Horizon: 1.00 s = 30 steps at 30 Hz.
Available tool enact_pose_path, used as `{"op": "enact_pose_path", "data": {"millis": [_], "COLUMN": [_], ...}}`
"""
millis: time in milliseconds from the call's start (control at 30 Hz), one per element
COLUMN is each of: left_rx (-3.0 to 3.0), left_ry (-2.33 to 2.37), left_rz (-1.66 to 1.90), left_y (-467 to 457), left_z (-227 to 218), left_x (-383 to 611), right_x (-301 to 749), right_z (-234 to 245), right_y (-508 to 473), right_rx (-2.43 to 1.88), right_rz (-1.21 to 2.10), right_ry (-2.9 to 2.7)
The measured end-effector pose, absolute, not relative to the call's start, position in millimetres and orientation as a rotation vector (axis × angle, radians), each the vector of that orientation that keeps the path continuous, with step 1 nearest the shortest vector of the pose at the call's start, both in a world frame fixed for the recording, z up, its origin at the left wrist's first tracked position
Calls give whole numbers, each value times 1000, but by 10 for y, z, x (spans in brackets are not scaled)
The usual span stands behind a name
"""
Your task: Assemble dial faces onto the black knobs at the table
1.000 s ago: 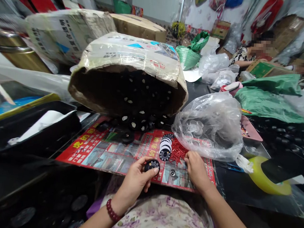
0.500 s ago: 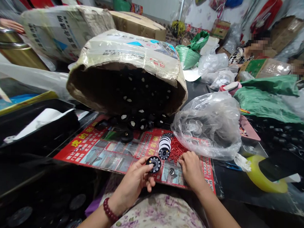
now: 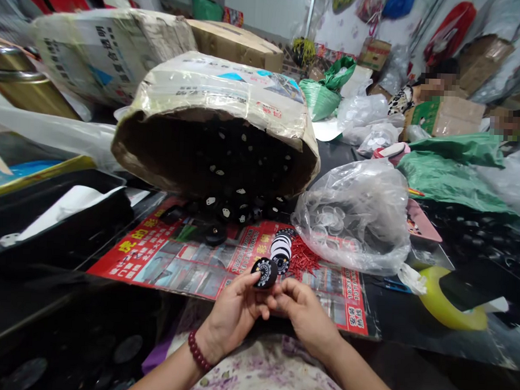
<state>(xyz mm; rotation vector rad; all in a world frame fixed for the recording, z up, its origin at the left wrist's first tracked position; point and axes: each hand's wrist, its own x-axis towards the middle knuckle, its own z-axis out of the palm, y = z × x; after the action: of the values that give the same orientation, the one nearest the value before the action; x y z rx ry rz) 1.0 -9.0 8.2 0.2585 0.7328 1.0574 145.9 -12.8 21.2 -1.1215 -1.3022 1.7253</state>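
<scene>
A big torn cardboard box (image 3: 220,119) is tipped over, filled with black round knobs (image 3: 229,208). Clear rings are kept in a see-through plastic bag (image 3: 357,215). A small black dial (image 3: 263,272) is pinched by the left hand (image 3: 232,313), touched by the right hand (image 3: 301,313), above the bench (image 3: 409,331).

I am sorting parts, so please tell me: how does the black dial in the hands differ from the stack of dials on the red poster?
The black round dial with white markings is single and lifted off the table, pinched by the left hand and right hand. The stack of black-and-white dials holds several pieces, lies untouched on the red printed poster, and shows striped edges. Both are round with white-marked faces.
</scene>
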Motion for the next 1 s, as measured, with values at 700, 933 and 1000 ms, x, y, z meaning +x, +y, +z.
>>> {"op": "enact_pose_path", "data": {"millis": [700, 933, 1000], "left_rx": [647, 681, 684], "left_ry": [945, 948, 959], "left_rz": [1059, 1042, 1039], "left_y": [-162, -151, -142], "left_z": [50, 66, 60], "left_x": [27, 14, 4], "right_x": [1382, 1380, 1377], "right_z": [289, 224, 183], "right_y": [-23, 5, 27], "right_rx": [-1177, -1231, -1285], "right_rz": [753, 867, 974], "right_ry": [-2029, -1885, -1752]}}
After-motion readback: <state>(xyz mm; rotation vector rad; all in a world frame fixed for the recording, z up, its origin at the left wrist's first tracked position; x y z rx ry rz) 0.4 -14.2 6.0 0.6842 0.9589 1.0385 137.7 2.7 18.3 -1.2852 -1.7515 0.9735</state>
